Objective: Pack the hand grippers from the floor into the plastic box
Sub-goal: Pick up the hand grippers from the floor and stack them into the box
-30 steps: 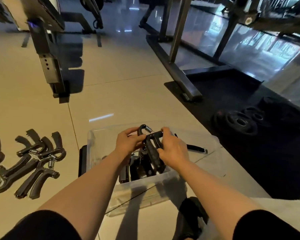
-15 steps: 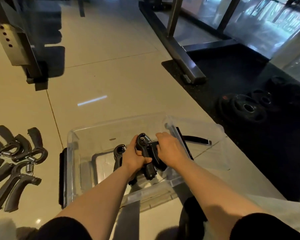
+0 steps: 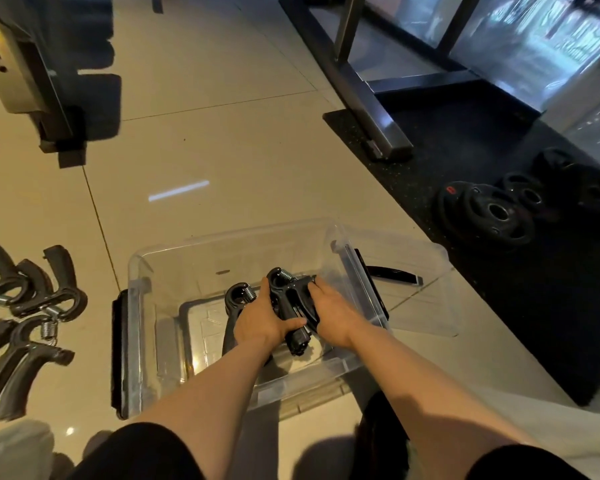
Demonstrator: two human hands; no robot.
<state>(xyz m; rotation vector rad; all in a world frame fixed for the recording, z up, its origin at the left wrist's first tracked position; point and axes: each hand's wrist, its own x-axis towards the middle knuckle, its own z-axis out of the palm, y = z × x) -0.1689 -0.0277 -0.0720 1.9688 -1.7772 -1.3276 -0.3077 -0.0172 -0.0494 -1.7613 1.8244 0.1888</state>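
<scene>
Both hands down inside the plastic box [image 3: 160,271] now. Left hand [image 3: 262,322] & right hand [image 3: 335,315] wrapped tight on one hand gripper [image 3: 291,299], setting it low at the box's 5 o'clock corner, beside another gripper [image 3: 238,297] already in. Placing step, I'd say. Next: let go, then reach to 9 o'clock for the pile on the floor [image 3: 25,317]; plenty left. Box lid [image 3: 406,289] lies at 3 o'clock, weight plates [image 3: 492,213] beyond at 2, well clear. Near box wall is the only snag.
</scene>
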